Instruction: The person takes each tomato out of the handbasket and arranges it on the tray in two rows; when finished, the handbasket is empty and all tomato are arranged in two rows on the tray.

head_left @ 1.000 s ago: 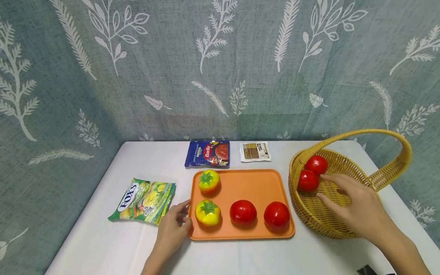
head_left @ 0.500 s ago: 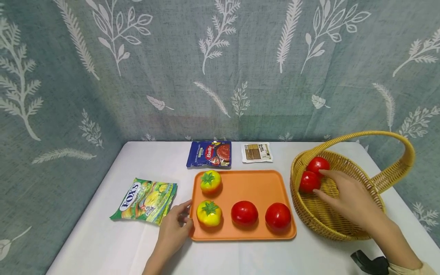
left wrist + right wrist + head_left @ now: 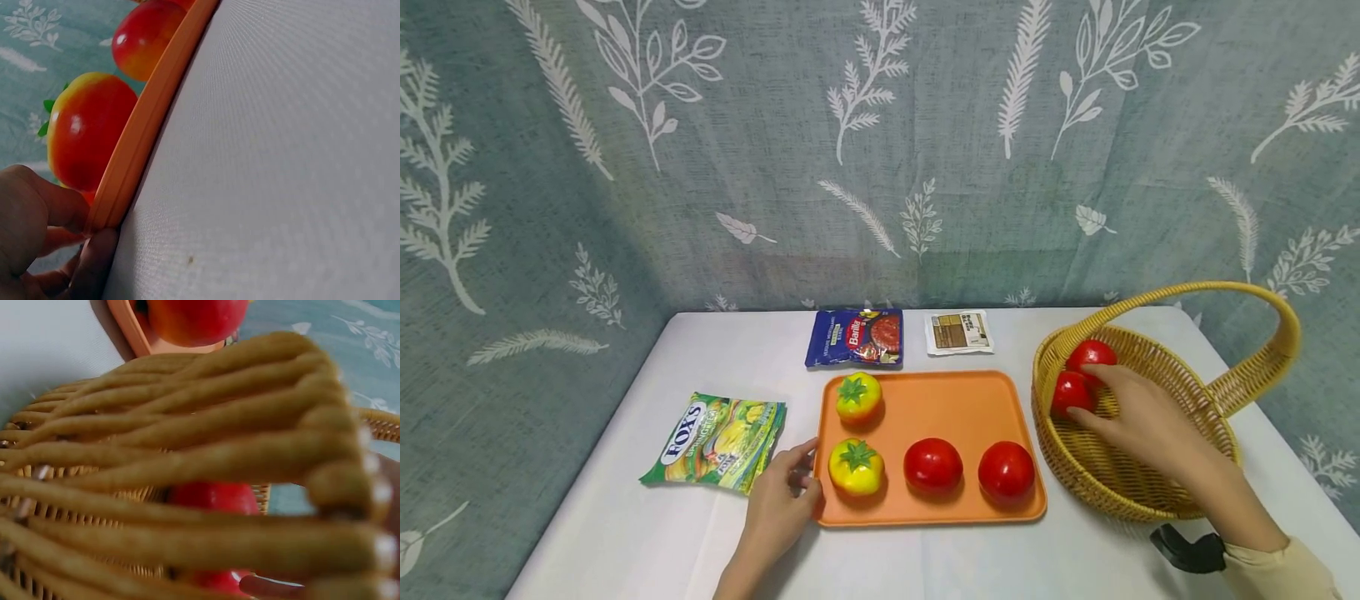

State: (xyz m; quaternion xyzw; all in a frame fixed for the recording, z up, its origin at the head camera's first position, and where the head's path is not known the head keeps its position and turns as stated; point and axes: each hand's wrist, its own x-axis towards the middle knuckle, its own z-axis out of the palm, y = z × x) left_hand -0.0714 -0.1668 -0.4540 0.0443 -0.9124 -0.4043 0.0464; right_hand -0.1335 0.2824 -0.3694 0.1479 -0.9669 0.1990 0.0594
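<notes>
My left hand [image 3: 780,500] holds the left rim of an orange tray [image 3: 955,408] between thumb and fingers. On it lie two yellow-topped tomatoes [image 3: 856,467] with green leaves and two red tomatoes [image 3: 933,465]. My right hand [image 3: 1150,425] reaches into a wicker basket [image 3: 1112,496] with a tall handle. Two red tomatoes lie against its left wall. The thumb and forefinger stand on either side of the nearer tomato [image 3: 1072,393]; a firm grip cannot be made out. The farther tomato [image 3: 1091,356] is just beyond the fingers. In the right wrist view wickerwork [image 3: 250,450] covers most of the hand.
A green candy bag [image 3: 718,442] lies left of the tray. Behind it are a blue sauce pouch [image 3: 856,337] and a small white-and-brown packet [image 3: 959,332]. The basket handle [image 3: 1210,287] arches up at the right, and a patterned cloth [image 3: 880,208] hangs behind the table.
My right hand has moved left and deeper into the basket, its thumb and forefinger now about the nearer tomato. My left hand and the tray have stayed put.
</notes>
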